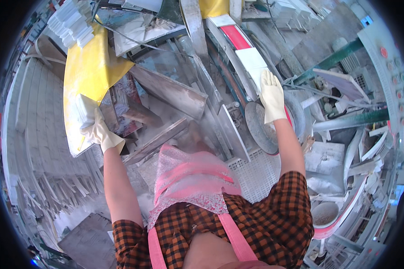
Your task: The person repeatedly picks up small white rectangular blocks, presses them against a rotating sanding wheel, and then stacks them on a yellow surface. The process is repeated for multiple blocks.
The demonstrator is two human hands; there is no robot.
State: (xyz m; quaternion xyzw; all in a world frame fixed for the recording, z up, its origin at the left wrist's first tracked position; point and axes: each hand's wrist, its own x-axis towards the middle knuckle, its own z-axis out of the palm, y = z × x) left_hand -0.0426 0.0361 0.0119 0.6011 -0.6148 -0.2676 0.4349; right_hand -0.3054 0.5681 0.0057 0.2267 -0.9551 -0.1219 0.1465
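Observation:
Both my hands wear cream rubber gloves. On the left, my left hand [100,131] grips the near end of a small stack of thin white tiles [86,110], which lies over a yellow sheet [90,67]. My right hand [272,93] is stretched out flat, its fingertips on the near end of a white tile [252,62] on a narrow conveyor. Beyond that tile a strip of red belt [236,37] shows, with another white tile [221,20] farther up. The glove hides part of the conveyor's near end.
A round pulley wheel [260,127] sits below my right hand. At the far right a control panel [387,67] carries red buttons. More white tiles [71,24] are stacked at the upper left. Boards [170,92] lean between my arms; a grey bucket [325,214] stands lower right.

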